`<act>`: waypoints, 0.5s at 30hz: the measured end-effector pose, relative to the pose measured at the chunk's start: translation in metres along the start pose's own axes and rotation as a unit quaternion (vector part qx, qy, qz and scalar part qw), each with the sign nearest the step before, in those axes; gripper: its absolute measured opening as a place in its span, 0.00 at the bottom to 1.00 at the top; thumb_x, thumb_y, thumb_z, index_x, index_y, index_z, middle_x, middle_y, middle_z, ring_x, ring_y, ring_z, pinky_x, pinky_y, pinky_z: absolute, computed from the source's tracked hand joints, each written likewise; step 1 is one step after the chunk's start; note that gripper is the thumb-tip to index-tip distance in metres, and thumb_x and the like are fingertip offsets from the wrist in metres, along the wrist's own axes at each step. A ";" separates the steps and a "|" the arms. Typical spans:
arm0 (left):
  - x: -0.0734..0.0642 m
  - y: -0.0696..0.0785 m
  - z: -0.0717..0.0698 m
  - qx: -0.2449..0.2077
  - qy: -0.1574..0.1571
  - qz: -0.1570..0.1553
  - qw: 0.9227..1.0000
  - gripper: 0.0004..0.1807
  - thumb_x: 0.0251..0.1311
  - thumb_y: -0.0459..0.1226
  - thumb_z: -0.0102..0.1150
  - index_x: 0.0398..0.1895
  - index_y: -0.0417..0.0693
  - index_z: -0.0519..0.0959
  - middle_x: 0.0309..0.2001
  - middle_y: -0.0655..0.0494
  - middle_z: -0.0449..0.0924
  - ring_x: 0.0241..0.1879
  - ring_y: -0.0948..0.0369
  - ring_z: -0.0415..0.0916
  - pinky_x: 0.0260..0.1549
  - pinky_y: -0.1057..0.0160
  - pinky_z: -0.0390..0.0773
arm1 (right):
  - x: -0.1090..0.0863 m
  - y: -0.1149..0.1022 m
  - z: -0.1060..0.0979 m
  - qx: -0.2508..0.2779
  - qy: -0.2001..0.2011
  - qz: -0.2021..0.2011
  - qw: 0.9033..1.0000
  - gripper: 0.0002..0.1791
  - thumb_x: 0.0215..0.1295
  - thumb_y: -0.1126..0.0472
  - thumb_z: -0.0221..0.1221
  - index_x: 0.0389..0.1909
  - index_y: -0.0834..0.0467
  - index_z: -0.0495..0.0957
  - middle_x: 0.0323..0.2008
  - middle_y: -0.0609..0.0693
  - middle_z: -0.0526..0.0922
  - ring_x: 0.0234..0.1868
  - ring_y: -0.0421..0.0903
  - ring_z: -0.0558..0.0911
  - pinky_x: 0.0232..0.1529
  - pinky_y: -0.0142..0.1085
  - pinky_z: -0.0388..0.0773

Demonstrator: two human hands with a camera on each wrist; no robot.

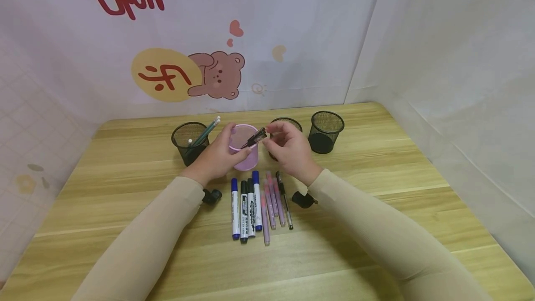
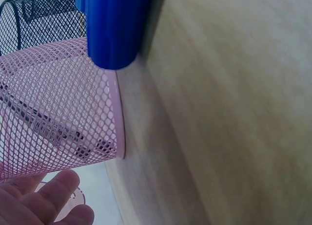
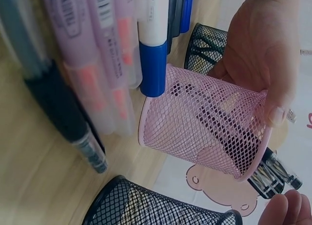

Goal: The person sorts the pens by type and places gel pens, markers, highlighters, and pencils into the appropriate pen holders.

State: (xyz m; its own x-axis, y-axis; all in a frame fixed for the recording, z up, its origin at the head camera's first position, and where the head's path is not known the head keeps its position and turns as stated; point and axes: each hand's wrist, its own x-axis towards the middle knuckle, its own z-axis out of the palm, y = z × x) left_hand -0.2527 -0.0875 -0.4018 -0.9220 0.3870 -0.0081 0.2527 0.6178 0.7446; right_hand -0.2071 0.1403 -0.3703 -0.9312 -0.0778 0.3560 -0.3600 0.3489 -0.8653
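Observation:
My left hand [image 1: 217, 154] holds a pink mesh pen cup [image 1: 247, 161] near its rim, thumb on the near side and fingers at the far side. Black gel pens [image 1: 256, 137] lean inside it, capped ends past the rim; through the mesh in the left wrist view, their lower parts reach near the base. Right at those capped ends are the fingertips of my right hand [image 1: 292, 152], thumb and fingers loosely bent. In the right wrist view, the pen caps [image 3: 275, 178] stick out just above its fingertips [image 3: 292, 205], with a small gap between.
A black mesh cup [image 1: 184, 140] with pencils stands left; two more, one partly behind my right hand, the other a black cup [image 1: 326, 129] farther right. In front lie blue and black markers [image 1: 246, 210], lilac highlighters [image 1: 271, 203] and a gel pen [image 1: 285, 201]. A white cloth [image 1: 301, 22] hangs behind.

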 end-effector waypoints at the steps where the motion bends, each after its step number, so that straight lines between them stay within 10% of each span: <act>1: 0.000 0.000 0.000 0.001 0.000 0.000 1.000 0.55 0.67 0.64 0.61 0.85 0.56 0.43 0.82 0.45 0.56 0.68 0.42 0.75 0.69 0.37 0.73 | 0.000 0.000 -0.001 0.000 0.001 0.001 1.000 0.15 0.67 0.68 0.69 0.53 0.64 0.81 0.53 0.59 0.85 0.44 0.52 0.86 0.47 0.32 0.83; 15: 0.001 -0.002 0.000 0.002 0.006 0.011 1.000 0.54 0.67 0.62 0.62 0.85 0.52 0.45 0.81 0.43 0.57 0.71 0.42 0.72 0.71 0.38 0.71 | -0.006 0.004 -0.019 -0.048 -0.044 0.016 0.998 0.13 0.68 0.64 0.68 0.51 0.63 0.84 0.45 0.57 0.88 0.37 0.46 0.84 0.37 0.29 0.79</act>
State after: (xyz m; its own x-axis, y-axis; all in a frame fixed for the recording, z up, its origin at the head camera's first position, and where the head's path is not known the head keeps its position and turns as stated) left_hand -0.2541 -0.0883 -0.4033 -0.9197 0.3923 0.0176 0.2751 0.6116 0.7418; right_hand -0.2016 0.1596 -0.3697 -0.9449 -0.1453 0.2933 -0.3272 0.4392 -0.8367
